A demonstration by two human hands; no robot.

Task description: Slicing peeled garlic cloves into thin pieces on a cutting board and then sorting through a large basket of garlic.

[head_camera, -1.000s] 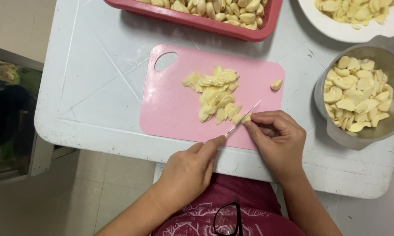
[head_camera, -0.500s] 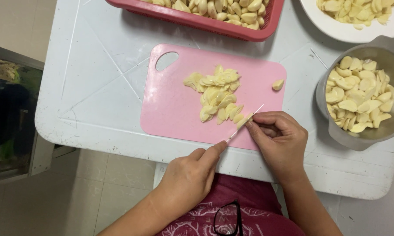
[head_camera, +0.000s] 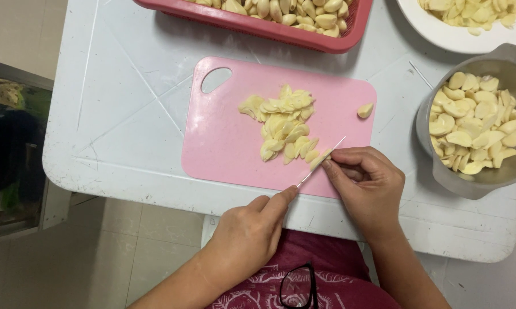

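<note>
The left hand (head_camera: 246, 232) is closed round the handle of a knife (head_camera: 321, 162), forefinger laid along its back; the handle itself is hidden inside the fist. The right hand (head_camera: 363, 183) has its fingertips pinched together on a garlic clove (head_camera: 322, 157) at the near right edge of the board (head_camera: 223, 143), just ahead of the knuckles.

Change over the last second: slight. The blade was at the same clove then and is at it now, at much the same slant; both hands have kept their places, and the sliced pile (head_camera: 283, 123) looks no larger. Judgement: the cut on this clove is in progress and not yet finished; the slicing carries on piece by piece.

Count:
- Knife: one, its blade running from the left forefinger up to the right fingertips.
- Board: one, pink, with a hole at its far left corner.
- Sliced garlic: one pile, just beyond and left of the right hand; pieces too many and too overlapped to count.
- Loose clove (head_camera: 365, 110): one, alone on the board beyond the right hand.
- Containers of peeled cloves: three. A grey bowl (head_camera: 441, 171) just right of the right hand, a red basket (head_camera: 303, 39) well beyond both hands, and a white bowl (head_camera: 441, 37) beyond the grey one.
- Spectacles (head_camera: 298, 286): one pair, hung at the person's front below the left hand.

All stand on a white table (head_camera: 120, 114).
</note>
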